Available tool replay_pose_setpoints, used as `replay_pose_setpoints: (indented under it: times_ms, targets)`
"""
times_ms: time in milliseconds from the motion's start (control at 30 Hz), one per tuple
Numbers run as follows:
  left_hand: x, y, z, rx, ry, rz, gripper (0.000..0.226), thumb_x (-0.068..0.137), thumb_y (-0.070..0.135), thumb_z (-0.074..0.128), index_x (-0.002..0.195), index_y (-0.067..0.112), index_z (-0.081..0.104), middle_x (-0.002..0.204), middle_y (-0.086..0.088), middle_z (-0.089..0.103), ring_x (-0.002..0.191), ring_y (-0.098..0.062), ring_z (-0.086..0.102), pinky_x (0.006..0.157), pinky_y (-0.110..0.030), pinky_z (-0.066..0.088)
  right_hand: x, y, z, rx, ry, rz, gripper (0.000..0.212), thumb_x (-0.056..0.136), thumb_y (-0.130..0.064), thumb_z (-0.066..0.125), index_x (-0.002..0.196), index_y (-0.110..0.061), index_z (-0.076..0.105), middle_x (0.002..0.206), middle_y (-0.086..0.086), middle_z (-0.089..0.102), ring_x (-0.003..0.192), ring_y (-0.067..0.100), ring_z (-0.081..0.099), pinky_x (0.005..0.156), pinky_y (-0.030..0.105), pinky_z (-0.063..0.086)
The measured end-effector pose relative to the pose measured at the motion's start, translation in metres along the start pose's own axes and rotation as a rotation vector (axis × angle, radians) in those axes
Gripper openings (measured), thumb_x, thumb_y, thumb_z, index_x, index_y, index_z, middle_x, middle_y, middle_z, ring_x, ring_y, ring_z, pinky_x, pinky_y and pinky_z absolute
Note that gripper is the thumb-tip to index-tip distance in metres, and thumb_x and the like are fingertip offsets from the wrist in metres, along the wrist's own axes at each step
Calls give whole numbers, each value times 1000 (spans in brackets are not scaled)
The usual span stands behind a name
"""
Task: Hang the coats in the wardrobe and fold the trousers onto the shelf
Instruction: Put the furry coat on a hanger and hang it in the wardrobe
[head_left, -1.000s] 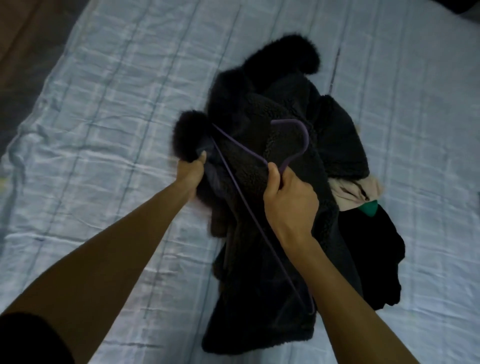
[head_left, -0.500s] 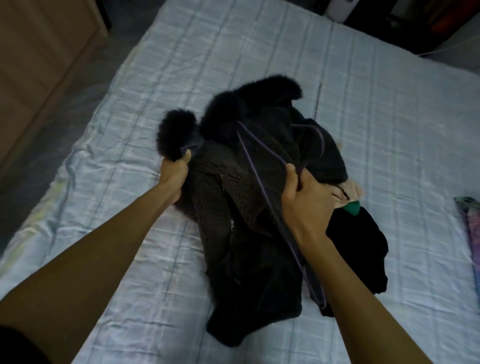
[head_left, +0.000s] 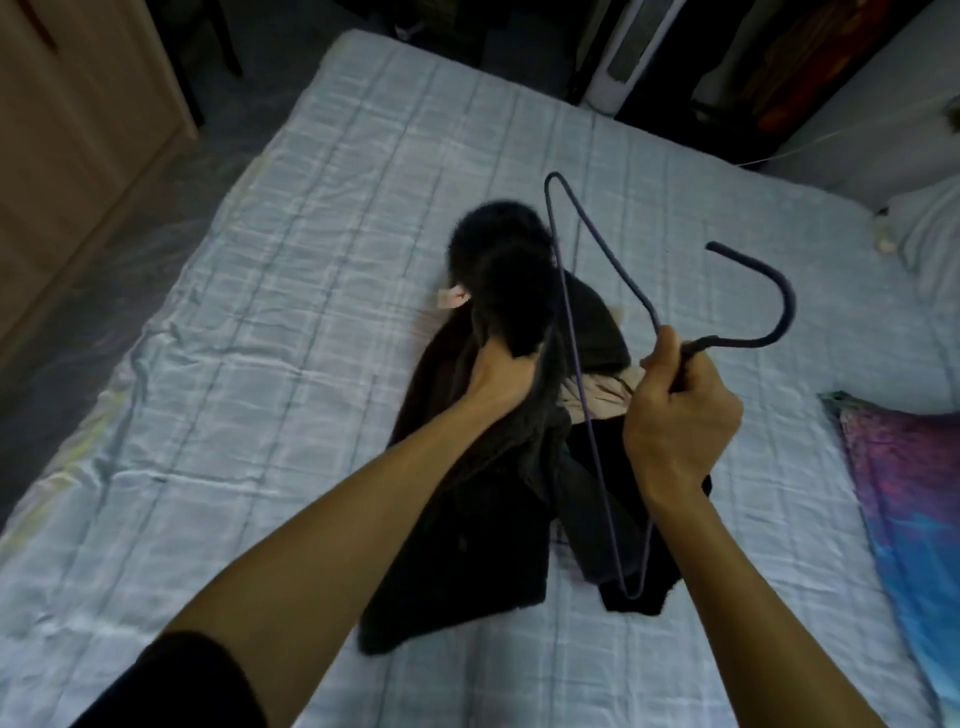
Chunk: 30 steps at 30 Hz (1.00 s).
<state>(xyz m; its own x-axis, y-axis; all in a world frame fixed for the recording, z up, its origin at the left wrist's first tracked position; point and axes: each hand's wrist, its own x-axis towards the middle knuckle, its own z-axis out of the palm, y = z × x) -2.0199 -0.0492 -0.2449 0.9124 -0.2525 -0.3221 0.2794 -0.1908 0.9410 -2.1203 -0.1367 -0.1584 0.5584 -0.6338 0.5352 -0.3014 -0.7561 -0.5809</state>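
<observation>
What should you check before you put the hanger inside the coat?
1. Hanger held firmly: ok, right hand grips the purple hanger below its hook.
2. Coat held: ok, left hand grips the dark coat under its furry collar.
3. Neck opening found: cannot tell, coat hangs bunched.
4. Hanger inside coat: not ok, it is outside.
5. Coat free of other clothes: cannot tell; beige garment lies right beside it.

One purple hanger (head_left: 614, 261), one dark furry coat (head_left: 467, 519), two hands (head_left: 501, 382) (head_left: 680, 421), one bed (head_left: 311, 260).
</observation>
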Motion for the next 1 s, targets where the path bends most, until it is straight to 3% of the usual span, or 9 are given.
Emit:
replay_pose_setpoints:
  times_ms: [167, 333, 400, 533, 600, 667, 800, 933, 1000]
  targets:
    - [-35, 5, 50, 208, -220, 34, 30, 92, 21, 54, 115, 3, 57, 111, -18, 63, 103, -34, 58, 75, -33, 41, 5, 30, -55, -62, 71, -18, 53, 96, -38, 43, 65, 2, 58, 50, 12, 55, 41, 26, 47, 46, 21, 30]
    - [-80, 2, 129, 470, -309, 192, 23, 86, 14, 52, 104, 2, 60, 104, -21, 65, 97, -41, 58, 72, -38, 44, -5, 79, -105, -94, 140, 13, 56, 96, -43, 43, 62, -1, 58, 49, 12, 56, 39, 25, 46, 40, 36, 35]
    - [-111, -6, 179, 527, -389, 229, 26, 86, 17, 53, 107, 3, 61, 106, -20, 66, 97, -40, 59, 76, -37, 47, -5, 103, -128, -132, 164, 4, 52, 96, -40, 47, 59, -4, 53, 47, 9, 53, 38, 23, 43, 39, 32, 29]
    - [-186, -32, 274, 562, -756, 223, 32, 91, 17, 49, 115, -2, 59, 115, -23, 61, 108, -38, 57, 94, -46, 47, -2, 165, -175, -231, 133, -26, 37, 93, -27, 57, 60, -12, 50, 46, 5, 44, 41, 15, 34, 42, 20, 14]
    - [-212, -50, 302, 690, -981, 229, 49, 89, 34, 50, 126, 1, 52, 125, -20, 57, 115, -34, 53, 100, -42, 42, 0, 198, -195, -266, 132, 16, 37, 93, -28, 57, 61, -11, 51, 46, 7, 47, 41, 18, 36, 45, 24, 14]
    - [-216, -66, 312, 797, -1072, 269, 59, 85, 46, 54, 132, 12, 46, 128, -12, 58, 115, -28, 54, 98, -34, 43, -2, 225, -205, -249, 136, 63, 40, 94, -32, 53, 61, -10, 53, 47, 8, 51, 40, 20, 41, 48, 26, 16]
    - [-166, -89, 292, 987, -941, 226, 35, 93, 30, 53, 120, 8, 54, 126, -13, 59, 115, -30, 55, 93, -34, 42, -16, 255, -196, -128, 75, 160, 44, 94, -39, 46, 65, -9, 59, 53, 12, 57, 49, 30, 53, 49, 30, 28]
    - [-99, -98, 246, 1125, -651, 131, 46, 93, 32, 53, 132, 10, 48, 135, -12, 53, 123, -28, 49, 100, -29, 35, -40, 270, -174, -68, -14, 275, 52, 93, -46, 40, 73, -5, 66, 64, 13, 64, 60, 32, 60, 52, 33, 41]
    - [-70, -92, 231, 1127, -521, 118, 41, 93, 29, 54, 128, 9, 51, 132, -12, 55, 122, -29, 50, 97, -29, 36, -49, 278, -164, 3, -79, 326, 55, 93, -50, 38, 68, -8, 61, 58, 7, 60, 53, 25, 56, 49, 33, 42]
